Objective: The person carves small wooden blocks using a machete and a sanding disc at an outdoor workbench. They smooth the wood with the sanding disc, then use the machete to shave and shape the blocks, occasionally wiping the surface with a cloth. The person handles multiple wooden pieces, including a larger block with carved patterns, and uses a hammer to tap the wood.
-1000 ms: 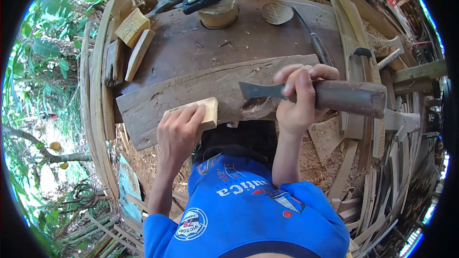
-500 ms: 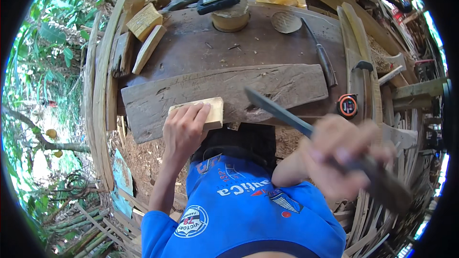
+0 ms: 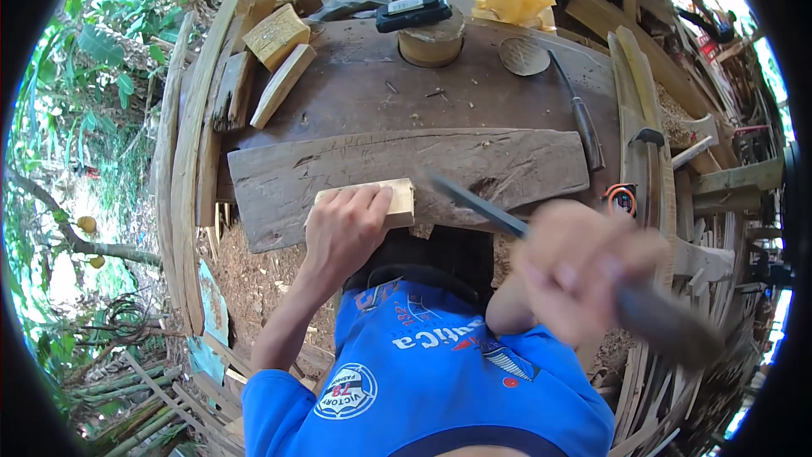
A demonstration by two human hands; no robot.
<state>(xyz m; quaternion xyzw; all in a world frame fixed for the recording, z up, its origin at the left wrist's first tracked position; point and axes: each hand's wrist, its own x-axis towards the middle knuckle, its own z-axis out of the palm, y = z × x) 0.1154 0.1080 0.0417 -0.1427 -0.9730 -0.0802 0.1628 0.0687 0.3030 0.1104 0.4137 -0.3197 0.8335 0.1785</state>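
Head view: the grip of the left hand (image 3: 345, 227) clasps one pale block (image 3: 401, 203) at one weathered plank's (image 3: 507, 161) near edge; that of the right hand (image 3: 584, 267) wraps one bladed tool (image 3: 480, 206). One brown table (image 3: 355, 101), outdoors, near greenery (image 3: 101, 110).

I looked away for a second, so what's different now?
The right grip has moved the flat-bladed tool rightward and toward the body, uncovering part of an orange-rimmed tape measure. Nothing was let go. The left grip stayed on the pale wooden block at the near edge of the plank.
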